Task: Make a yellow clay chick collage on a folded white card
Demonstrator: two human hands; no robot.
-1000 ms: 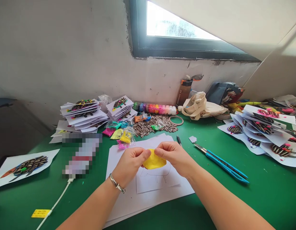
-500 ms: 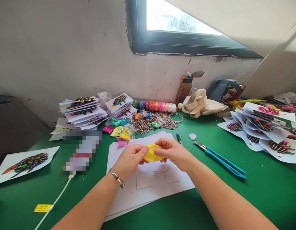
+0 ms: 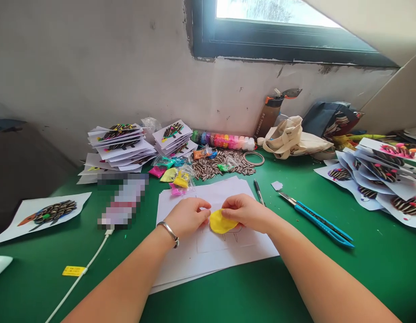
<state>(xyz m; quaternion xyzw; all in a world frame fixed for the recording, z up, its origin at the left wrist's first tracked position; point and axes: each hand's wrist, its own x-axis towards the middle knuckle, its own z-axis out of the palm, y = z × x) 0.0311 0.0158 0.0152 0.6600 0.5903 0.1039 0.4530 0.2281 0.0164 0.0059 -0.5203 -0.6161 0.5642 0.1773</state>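
A flattened disc of yellow modelling clay point(image 3: 220, 223) hangs over a small sheet with a pencil drawing point(image 3: 211, 244), hiding part of its lines. My right hand point(image 3: 246, 211) pinches the disc at its right edge between thumb and fingers. Just left of the disc is my left hand point(image 3: 190, 216), its thumb and index finger slightly parted with nothing visible between them. A stack of larger white paper point(image 3: 177, 269) lies under the drawing and both hands.
Behind the paper lie small bags of coloured clay point(image 3: 182, 178), sunflower seeds point(image 3: 208, 166) and a tape ring point(image 3: 254, 158). A pen point(image 3: 259, 190) and a blue utility knife point(image 3: 318, 220) are on the right. Stacks of seed pictures point(image 3: 122, 148) stand at the back left.
My left hand has let go of the clay disc and drawn slightly left. The disc now hangs from my right hand, lower over the drawing. The camera view has shifted.
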